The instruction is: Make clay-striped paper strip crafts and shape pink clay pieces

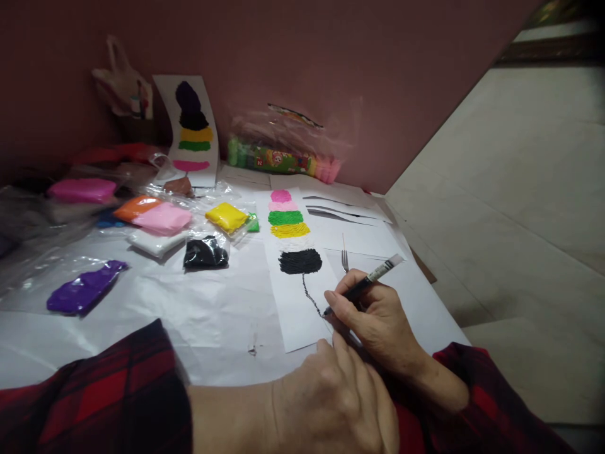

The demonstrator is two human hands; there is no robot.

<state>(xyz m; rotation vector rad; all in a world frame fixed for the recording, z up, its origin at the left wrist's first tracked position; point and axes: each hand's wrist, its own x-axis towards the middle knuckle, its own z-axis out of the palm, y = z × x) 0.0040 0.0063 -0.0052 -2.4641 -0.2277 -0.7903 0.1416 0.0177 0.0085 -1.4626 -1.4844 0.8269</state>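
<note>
My right hand pinches a black marker pen, its tip touching a white paper strip. From the tip, a thin wavy black line runs up to a black textured band. Above that band are stacked white, yellow, green, light pink and bright pink patches. My left hand lies at the strip's lower end, just below my right hand, fingers stretched out and partly hidden. A small fork lies right of the strip.
Clear packets of coloured clay, including purple, black and yellow, lie at left. A similar finished strip leans against the wall. Behind sits a clear clay bag; loose white sheets lie at right.
</note>
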